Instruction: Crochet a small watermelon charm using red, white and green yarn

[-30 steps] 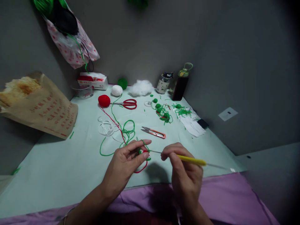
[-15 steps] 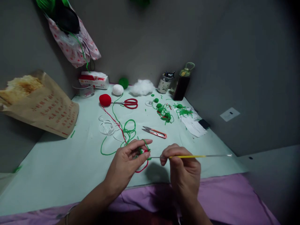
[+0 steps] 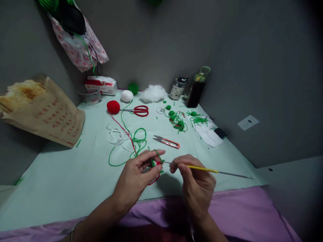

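Note:
My left hand (image 3: pixel 137 173) pinches a small crochet piece (image 3: pixel 156 164) in green, white and red yarn between thumb and fingers, with a strand of green yarn over its index finger. A yellow-handled crochet hook (image 3: pixel 203 168) is gripped pen-like in my right hand (image 3: pixel 195 178). Its left tip meets the piece near the left fingertips; the other metal end points right. Red yarn loops below the piece. Loose green yarn (image 3: pixel 139 137) lies behind the left hand, beside a tangle of white yarn (image 3: pixel 116 136). Part of the piece is hidden by my fingers.
Orange thread snips (image 3: pixel 167 142) lie just beyond my hands. Farther back are red-handled scissors (image 3: pixel 140 111), a red yarn ball (image 3: pixel 113 107), a white ball (image 3: pixel 127 96), stuffing (image 3: pixel 153 93) and green crocheted bits (image 3: pixel 176 121). A paper bag (image 3: pixel 60 117) stands left, a dark bottle (image 3: pixel 196 90) back right.
The crochet hook has tilted: its right end is lower and its left tip higher on the piece. My right hand has shifted slightly left; my left hand barely moved.

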Action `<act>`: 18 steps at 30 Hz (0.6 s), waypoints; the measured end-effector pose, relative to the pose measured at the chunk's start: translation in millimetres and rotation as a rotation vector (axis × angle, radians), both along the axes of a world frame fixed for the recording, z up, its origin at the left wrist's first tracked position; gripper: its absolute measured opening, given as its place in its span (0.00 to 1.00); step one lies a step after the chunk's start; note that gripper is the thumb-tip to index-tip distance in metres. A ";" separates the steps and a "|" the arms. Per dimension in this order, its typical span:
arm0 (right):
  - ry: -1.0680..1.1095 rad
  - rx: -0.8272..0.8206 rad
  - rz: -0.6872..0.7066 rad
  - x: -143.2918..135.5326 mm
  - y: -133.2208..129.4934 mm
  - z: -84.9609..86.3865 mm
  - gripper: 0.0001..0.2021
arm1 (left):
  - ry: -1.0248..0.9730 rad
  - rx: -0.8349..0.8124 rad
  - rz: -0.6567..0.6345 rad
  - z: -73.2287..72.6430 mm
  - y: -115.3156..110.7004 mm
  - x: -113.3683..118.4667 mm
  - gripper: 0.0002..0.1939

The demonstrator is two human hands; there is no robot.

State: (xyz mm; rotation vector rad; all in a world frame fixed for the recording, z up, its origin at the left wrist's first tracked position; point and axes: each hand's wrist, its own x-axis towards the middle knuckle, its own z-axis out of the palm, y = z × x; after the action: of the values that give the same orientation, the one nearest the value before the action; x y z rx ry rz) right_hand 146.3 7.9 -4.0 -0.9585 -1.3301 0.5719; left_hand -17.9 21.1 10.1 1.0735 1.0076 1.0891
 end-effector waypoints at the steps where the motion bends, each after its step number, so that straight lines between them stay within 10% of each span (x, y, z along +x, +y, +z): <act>1: -0.001 -0.002 -0.009 -0.3 0.1 0.3 0.08 | 0.007 0.006 0.007 -0.3 -0.3 -0.1 0.17; 18: 0.003 0.023 0.030 1.1 -2.2 -0.7 0.08 | 0.007 0.008 0.001 -1.6 0.4 1.7 0.11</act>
State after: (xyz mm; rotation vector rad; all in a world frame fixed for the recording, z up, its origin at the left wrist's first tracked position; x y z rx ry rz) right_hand 147.4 5.7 -4.8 -0.9199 -1.3477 0.5801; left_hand -16.2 21.5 8.5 1.0836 1.0103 1.0919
